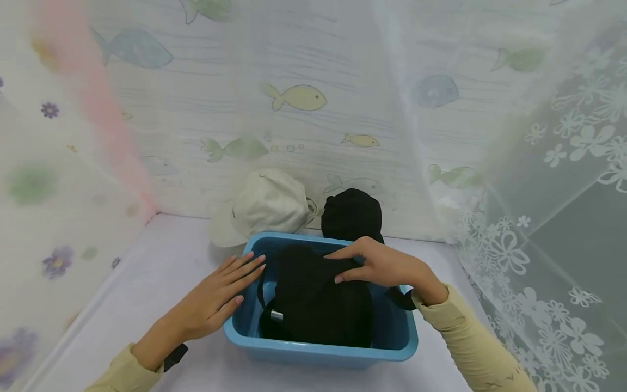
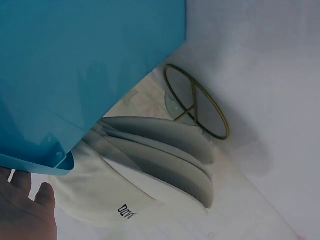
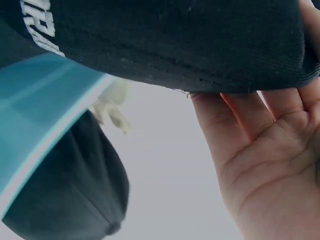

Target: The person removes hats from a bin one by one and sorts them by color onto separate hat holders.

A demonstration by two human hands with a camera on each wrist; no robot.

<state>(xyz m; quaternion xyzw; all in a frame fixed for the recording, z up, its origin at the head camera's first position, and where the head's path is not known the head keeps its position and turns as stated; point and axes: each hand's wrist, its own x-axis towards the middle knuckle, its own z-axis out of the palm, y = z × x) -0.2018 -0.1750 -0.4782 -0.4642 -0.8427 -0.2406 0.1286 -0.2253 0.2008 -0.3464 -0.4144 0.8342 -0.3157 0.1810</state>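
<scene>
Touching the blue basin (image 1: 318, 355), the left hand (image 1: 215, 299) is straight-fingered; the right hand (image 1: 382, 264) pinches a black cap (image 1: 313, 280).

Looks like smooth, faintly glossy plastic on the blue tub (image 1: 313, 354), lower centre of the frame; matt cloth on the black cap (image 1: 320, 318) inside; sheer netting on the curtain (image 1: 534, 272), right.

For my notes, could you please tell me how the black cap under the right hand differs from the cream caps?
The black cap lies inside the blue tub; the cream caps sit outside it. The right hand holds the black cap; no hand holds the cream caps. Both are headwear.
</scene>
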